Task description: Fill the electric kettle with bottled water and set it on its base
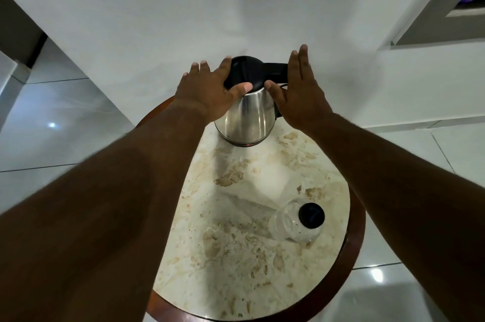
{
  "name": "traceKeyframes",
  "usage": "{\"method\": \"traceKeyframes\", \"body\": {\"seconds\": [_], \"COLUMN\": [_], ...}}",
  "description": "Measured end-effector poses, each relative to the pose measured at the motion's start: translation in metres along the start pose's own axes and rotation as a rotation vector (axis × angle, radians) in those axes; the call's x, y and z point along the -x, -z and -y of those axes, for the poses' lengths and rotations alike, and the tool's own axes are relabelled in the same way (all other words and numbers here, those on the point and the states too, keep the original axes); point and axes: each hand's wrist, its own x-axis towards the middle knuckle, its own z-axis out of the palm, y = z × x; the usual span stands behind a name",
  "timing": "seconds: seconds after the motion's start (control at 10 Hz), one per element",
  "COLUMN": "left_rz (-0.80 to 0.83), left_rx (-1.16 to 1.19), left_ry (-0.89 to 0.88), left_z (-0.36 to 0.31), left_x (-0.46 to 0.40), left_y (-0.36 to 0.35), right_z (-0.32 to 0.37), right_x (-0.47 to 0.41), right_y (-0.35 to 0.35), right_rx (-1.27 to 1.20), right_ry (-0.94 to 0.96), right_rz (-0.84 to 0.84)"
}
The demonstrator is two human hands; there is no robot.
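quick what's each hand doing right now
Left hand: open, fingers spread, resting on the kettle lid.
Right hand: open, flat beside the handle, gripping nothing.

Steel kettle with shut black lid stands upright; clear capped bottle stands near it

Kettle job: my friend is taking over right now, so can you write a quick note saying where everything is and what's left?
Left hand: open, thumb on the black lid of the shiny steel kettle.
Right hand: open, by the black handle, no grip yet.
Kettle stands at the far edge of the round marble table, lid shut; base hidden.
Clear plastic bottle with black cap stands capped, near right.
Filling looks not yet done. Left: open, pour, set on base.
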Motion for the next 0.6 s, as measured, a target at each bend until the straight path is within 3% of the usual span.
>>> {"method": "traceKeyframes", "body": {"seconds": [0.4, 0.6], "left_rz": [0.009, 0.118], "left_rx": [0.011, 0.010], "left_ry": [0.021, 0.013], "left_z": [-0.001, 0.005], "left_x": [0.003, 0.036], "left_y": [-0.005, 0.025], "right_z": [-0.002, 0.003], "right_x": [0.000, -0.003], "right_y": [-0.005, 0.030], "right_rx": [-0.025, 0.054], "right_ry": [-0.047, -0.043], "right_rz": [0.041, 0.241]}}
